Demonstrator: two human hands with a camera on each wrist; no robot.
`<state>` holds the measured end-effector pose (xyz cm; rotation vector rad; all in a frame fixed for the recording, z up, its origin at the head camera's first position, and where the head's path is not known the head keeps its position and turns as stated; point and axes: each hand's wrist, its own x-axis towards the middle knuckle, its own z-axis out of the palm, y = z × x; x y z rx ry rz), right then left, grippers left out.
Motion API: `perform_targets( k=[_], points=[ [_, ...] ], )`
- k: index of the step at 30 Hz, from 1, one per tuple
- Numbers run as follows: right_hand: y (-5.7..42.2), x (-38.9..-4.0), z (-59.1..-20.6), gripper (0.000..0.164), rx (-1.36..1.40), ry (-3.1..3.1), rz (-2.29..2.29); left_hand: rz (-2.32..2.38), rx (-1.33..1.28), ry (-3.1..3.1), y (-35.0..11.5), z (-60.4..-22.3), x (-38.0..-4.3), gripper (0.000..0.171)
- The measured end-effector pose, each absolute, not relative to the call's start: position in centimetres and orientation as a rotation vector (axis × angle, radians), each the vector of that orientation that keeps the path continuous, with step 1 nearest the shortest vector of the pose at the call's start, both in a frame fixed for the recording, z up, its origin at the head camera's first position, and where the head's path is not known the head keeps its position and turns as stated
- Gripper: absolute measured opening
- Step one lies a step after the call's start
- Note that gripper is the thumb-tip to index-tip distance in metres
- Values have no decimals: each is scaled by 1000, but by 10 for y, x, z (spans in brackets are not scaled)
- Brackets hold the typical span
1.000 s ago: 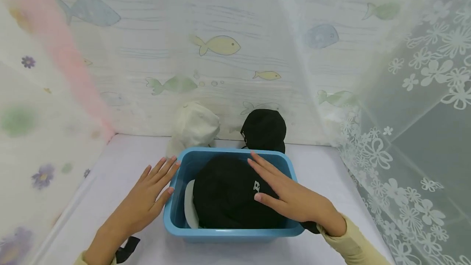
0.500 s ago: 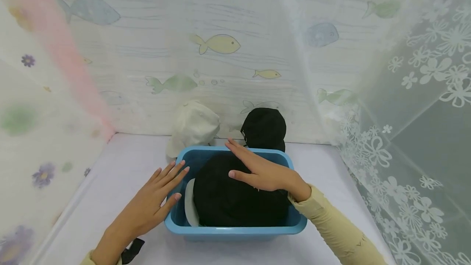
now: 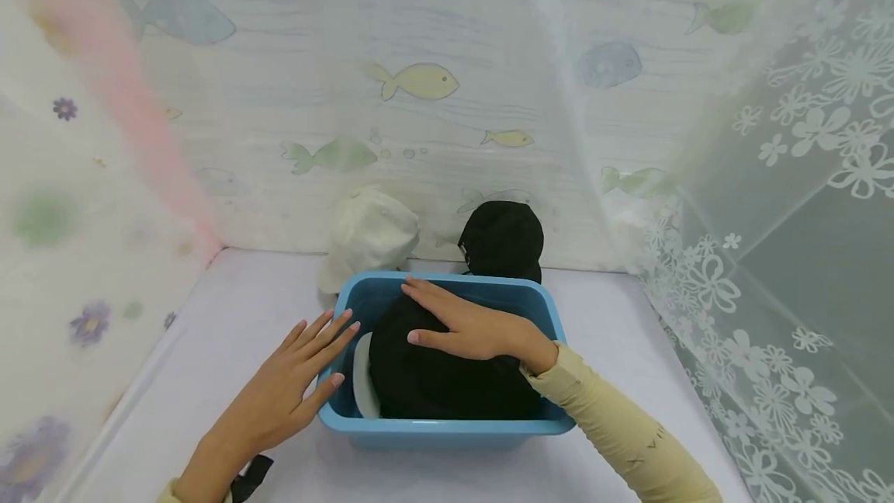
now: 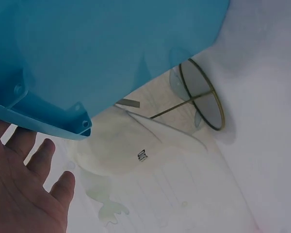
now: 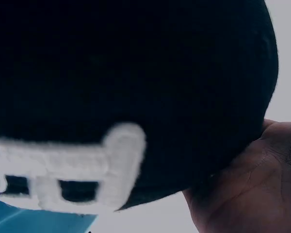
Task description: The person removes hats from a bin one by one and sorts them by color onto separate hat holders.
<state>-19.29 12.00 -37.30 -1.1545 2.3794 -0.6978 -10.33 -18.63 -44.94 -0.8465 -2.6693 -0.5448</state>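
A blue plastic tub (image 3: pixel 447 427) on the white cloth holds a black cap (image 3: pixel 447 390), with a pale grey brim (image 3: pixel 365 379) showing at its left end. My left hand (image 3: pixel 282 379) is at the tub's left rim with fingers straight. In the left wrist view its fingertips are right under the tub's lip (image 4: pixel 43 127). My right hand (image 3: pixel 471 328) lies flat over the cap's crown, fingers extended, covering part of it. The right wrist view shows the black crown (image 5: pixel 136 73) close up with a raised white letter (image 5: pixel 72 167); my palm (image 5: pixel 247 189) is beside it.
Behind the tub stand a white cap (image 3: pixel 373 231) and another black cap (image 3: pixel 501 239). In the left wrist view a thin stand with a round base (image 4: pixel 203 94) is under the white cap. Fish-printed cloth (image 3: pixel 419 84) hangs at the back, lace curtain (image 3: pixel 789 317) at right.
My right hand has moved left from the cap's right side to across its crown. My left hand has shifted slightly right along the tub's rim. The tub and caps stay put.
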Motion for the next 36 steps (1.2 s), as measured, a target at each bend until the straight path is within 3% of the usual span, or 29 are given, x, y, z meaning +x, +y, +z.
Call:
perform_targets(
  k=[9,36],
  points=[
    [114,-198,-375,81,-1113,2428,-552,-588,-836,-2656,-186,-456,-105,69],
    [104,-214,-379,52,-1281,2486,-494,-642,-909,-2628,-187,-468,-114,64]
  ],
)
